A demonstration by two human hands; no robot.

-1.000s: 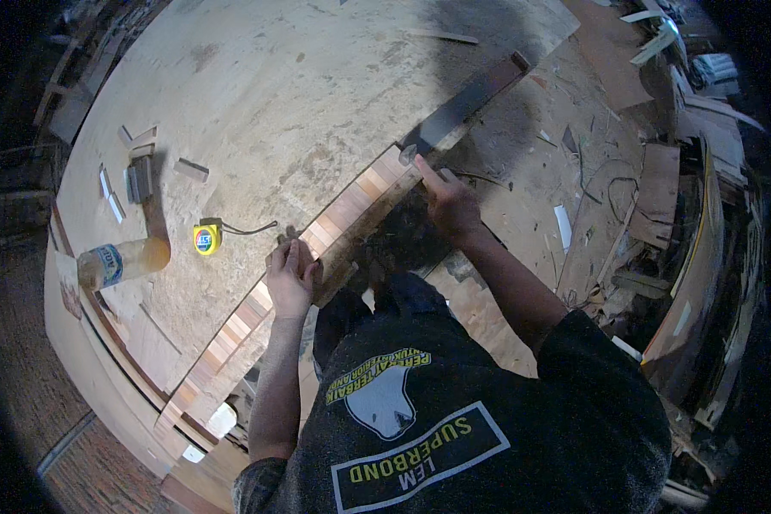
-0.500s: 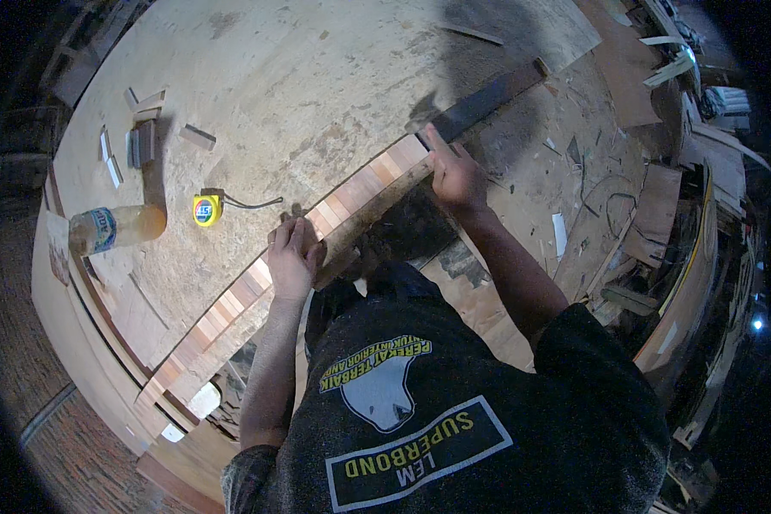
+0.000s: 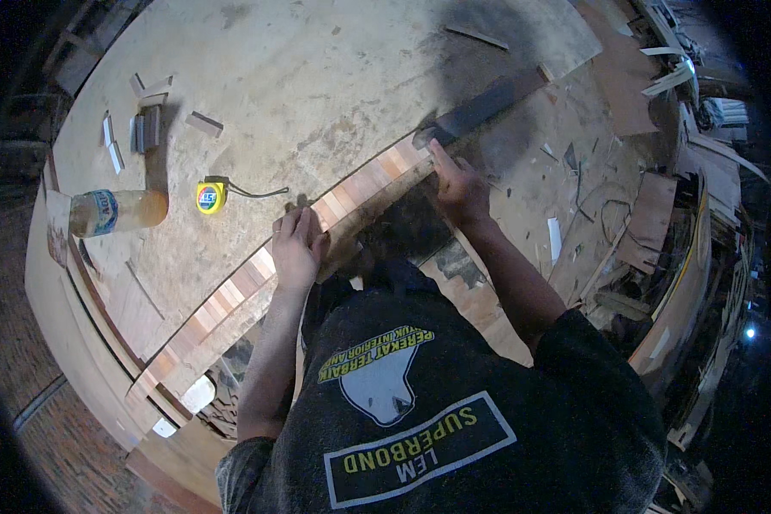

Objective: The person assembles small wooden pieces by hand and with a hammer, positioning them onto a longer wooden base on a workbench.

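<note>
A long strip of many short wood blocks (image 3: 364, 186), in pale, pink and brown tones, runs diagonally along the near edge of the worktable. My left hand (image 3: 298, 248) is closed over its middle, fingers across the top face. Farther right, my right hand (image 3: 463, 190) is at the strip's near side. Its index finger reaches onto the top face and the other fingers are curled; the thumb is hard to make out. Beyond that fingertip, shadow darkens the strip's far right part (image 3: 497, 98). A yellow tape measure (image 3: 210, 197) with a black strap lies left of my left hand.
On the worktable (image 3: 317, 77), a plastic bottle of amber liquid (image 3: 128, 212) lies at the left. Small wood offcuts (image 3: 146, 130) are behind it, with a loose thin stick (image 3: 475, 37) at the far side. Scrap wood (image 3: 660, 223) is piled along the right.
The view has shifted slightly. My right index fingertip has come a little nearer to me, and shadow now covers the strip just beyond it. My left hand keeps its place on the strip.
</note>
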